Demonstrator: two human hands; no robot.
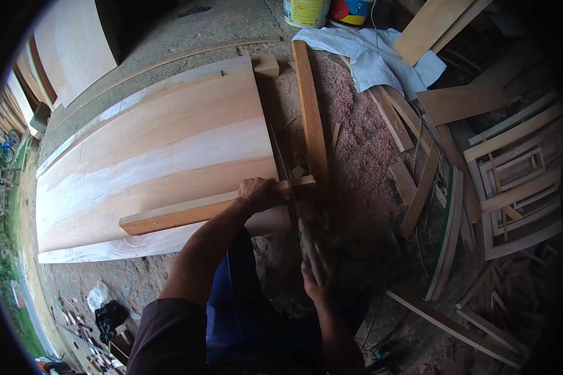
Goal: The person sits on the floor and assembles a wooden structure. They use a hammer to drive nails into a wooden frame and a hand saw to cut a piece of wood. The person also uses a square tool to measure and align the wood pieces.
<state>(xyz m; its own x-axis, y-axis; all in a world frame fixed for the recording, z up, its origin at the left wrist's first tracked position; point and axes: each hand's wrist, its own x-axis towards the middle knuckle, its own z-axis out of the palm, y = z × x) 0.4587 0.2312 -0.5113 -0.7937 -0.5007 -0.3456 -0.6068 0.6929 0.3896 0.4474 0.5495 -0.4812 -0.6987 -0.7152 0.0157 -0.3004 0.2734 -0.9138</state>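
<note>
My left hand (256,192) is closed over a squared length of timber (175,214), pressing it down near its right end. That timber lies across the near part of a wide plywood sheet (156,144), its end jutting past the sheet's right edge. My right hand (314,286) is wrapped round the handle of a handsaw (313,253), closer to my body. The saw's thin blade runs away from me and crosses the timber just right of my left hand. Shadow hides how deep the blade sits in the wood.
Another timber (309,112) lies lengthwise right of the sheet, beside reddish shavings (350,125). A white cloth (375,59) and two buckets (306,11) are at the far side. Loose boards and wooden frames (522,181) crowd the right. A black plastic bag (111,319) lies at lower left.
</note>
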